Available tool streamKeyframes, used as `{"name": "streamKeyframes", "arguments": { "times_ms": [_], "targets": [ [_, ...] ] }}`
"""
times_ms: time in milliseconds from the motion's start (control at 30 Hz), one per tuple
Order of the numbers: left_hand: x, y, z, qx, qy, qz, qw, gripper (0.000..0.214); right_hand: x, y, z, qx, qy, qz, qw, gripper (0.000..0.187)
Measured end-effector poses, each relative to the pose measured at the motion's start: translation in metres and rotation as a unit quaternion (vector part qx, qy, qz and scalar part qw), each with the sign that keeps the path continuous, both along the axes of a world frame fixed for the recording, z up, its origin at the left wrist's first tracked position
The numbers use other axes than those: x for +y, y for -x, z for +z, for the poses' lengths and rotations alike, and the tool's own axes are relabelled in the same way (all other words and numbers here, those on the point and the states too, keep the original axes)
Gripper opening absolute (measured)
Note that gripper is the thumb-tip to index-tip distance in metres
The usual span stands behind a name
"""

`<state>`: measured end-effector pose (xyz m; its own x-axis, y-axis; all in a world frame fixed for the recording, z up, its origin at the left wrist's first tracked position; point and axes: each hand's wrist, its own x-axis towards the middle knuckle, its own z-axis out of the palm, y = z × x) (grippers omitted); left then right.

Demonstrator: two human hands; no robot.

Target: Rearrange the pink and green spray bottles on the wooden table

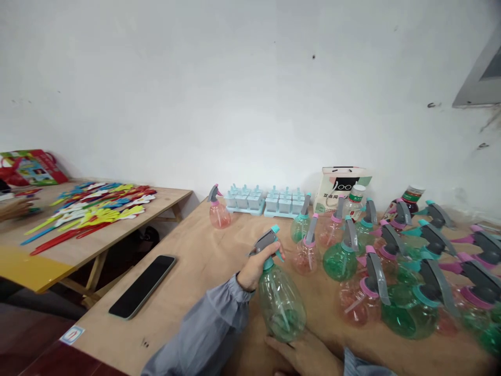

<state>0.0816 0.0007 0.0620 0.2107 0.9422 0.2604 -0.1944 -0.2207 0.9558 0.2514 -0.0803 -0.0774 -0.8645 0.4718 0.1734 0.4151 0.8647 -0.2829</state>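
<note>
My left hand [255, 267] is closed around the neck and grey trigger head of a green spray bottle [279, 303] that stands on the wooden table [188, 292]. My right hand [305, 355] rests at the base of the same bottle, its fingers touching the underside. Whether those fingers curl round it is partly hidden. Both sleeves are grey-blue.
Many green and pink spray bottles [391, 271] crowd the table's right half. One pink bottle [218, 210] stands apart by light-blue popsicle moulds [266, 201]. A black phone [143, 286] lies at the left edge. A second table [78, 230] holds coloured plastic hand clappers [94, 206].
</note>
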Motion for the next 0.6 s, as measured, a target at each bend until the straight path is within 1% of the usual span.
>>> {"name": "streamKeyframes", "arguments": {
  "times_ms": [33, 133, 167, 200, 300, 333, 367, 433, 500, 533, 600],
  "targets": [
    [-0.001, 0.001, 0.001, 0.005, -0.004, -0.011, 1.000, 0.038, 0.000, 0.000, 0.000, 0.001, -0.002, -0.001, 1.000, 0.058],
    [-0.002, 0.004, 0.004, 0.008, -0.028, -0.083, 0.996, 0.038, 0.000, -0.001, -0.001, -0.003, 0.001, -0.003, 1.000, 0.059],
    [-0.002, 0.004, 0.004, 0.009, -0.035, -0.083, 0.996, 0.038, 0.001, -0.001, 0.000, -0.003, 0.003, -0.005, 1.000, 0.059],
    [-0.001, 0.005, 0.003, 0.011, -0.040, -0.063, 0.997, 0.038, 0.001, -0.001, 0.000, -0.004, 0.003, -0.006, 1.000, 0.059],
    [0.002, 0.004, -0.002, 0.028, -0.048, 0.051, 0.997, 0.043, 0.001, 0.000, 0.004, -0.003, -0.003, -0.003, 1.000, 0.056],
    [0.003, 0.005, -0.003, 0.037, -0.054, 0.074, 0.995, 0.044, 0.001, 0.000, 0.005, -0.003, -0.005, -0.001, 1.000, 0.055],
    [0.005, 0.007, -0.003, 0.047, -0.063, 0.083, 0.993, 0.044, 0.002, 0.001, 0.006, -0.003, -0.007, 0.003, 1.000, 0.055],
    [0.007, 0.016, -0.001, 0.074, -0.082, 0.080, 0.991, 0.042, 0.002, 0.001, 0.008, -0.003, -0.008, 0.009, 1.000, 0.056],
    [0.011, 0.036, 0.004, 0.114, -0.092, 0.091, 0.985, 0.039, 0.002, 0.002, 0.008, -0.001, -0.008, 0.014, 1.000, 0.056],
    [0.013, 0.050, 0.005, 0.135, -0.091, 0.114, 0.980, 0.039, 0.003, 0.002, 0.008, 0.000, -0.009, 0.016, 1.000, 0.055],
    [0.021, 0.084, 0.005, 0.164, -0.082, 0.188, 0.965, 0.041, 0.003, 0.002, 0.006, -0.001, -0.011, 0.018, 1.000, 0.054]
  ]
}}
